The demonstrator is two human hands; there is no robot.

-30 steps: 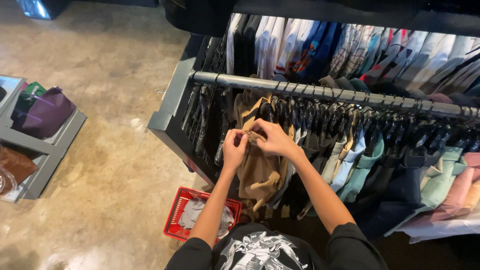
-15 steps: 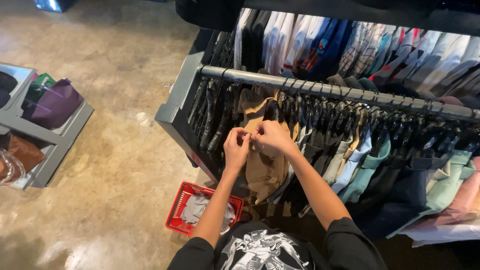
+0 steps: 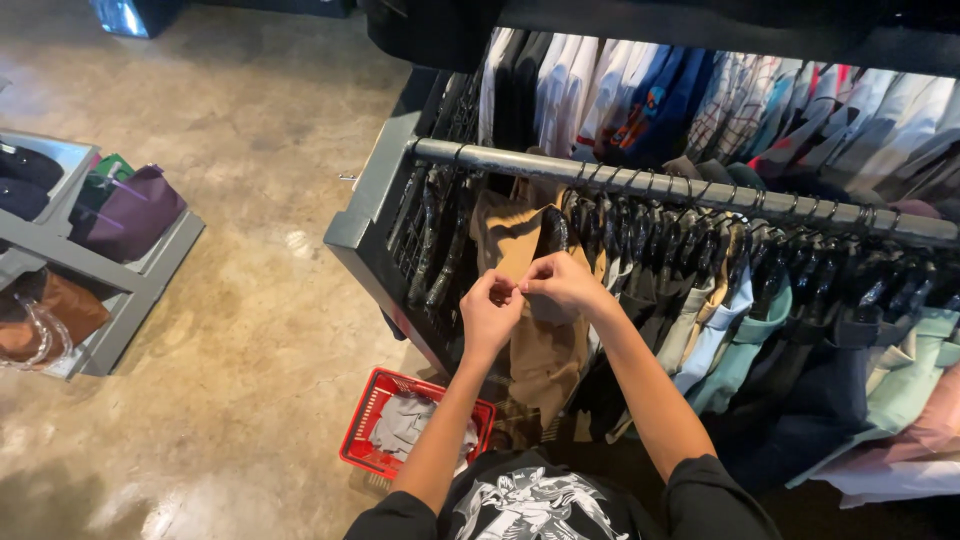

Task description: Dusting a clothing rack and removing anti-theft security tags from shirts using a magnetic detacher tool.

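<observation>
Tan garment (image 3: 545, 340) pinched by both hands (image 3: 525, 295) on the crowded rail (image 3: 600, 178), open floor (image 3: 250, 300) leftward.

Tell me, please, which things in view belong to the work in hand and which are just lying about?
In hand:
left hand and right hand, pinching the tan garment on its black hanger
grey metal clothes rail

Lying about:
red wire basket of folded clothes
purple bag on the grey shelf
brown bag
</observation>
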